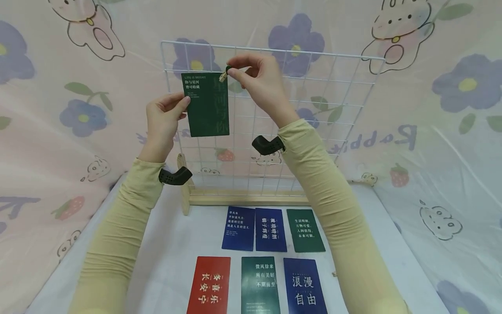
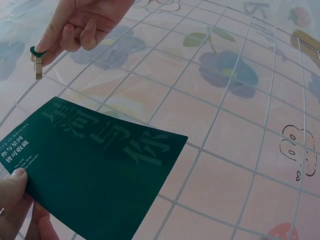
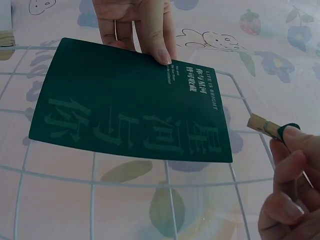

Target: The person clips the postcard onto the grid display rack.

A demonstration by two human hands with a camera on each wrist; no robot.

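Note:
My left hand [image 1: 162,124] pinches a dark green card [image 1: 208,109] by its left edge, thumb in front. The card, with white and faint lettering, is upright in front of the upper left of a white wire grid [image 1: 274,107]. My right hand [image 1: 260,80] pinches a small wooden clothespin [image 3: 264,125] with a green piece on it between thumb and forefinger. In the head view the clothespin overlaps the card's top right corner; in the right wrist view it stands apart from the card, pointing towards it.
The grid stands in a wooden base [image 1: 243,200] on a white tabletop. Before it lie two blue cards [image 1: 238,237] and a green card [image 1: 306,244]; nearer are a red card [image 1: 208,279], another green card [image 1: 259,294] and a blue one [image 1: 305,270]. A patterned cloth [image 1: 423,165] hangs behind.

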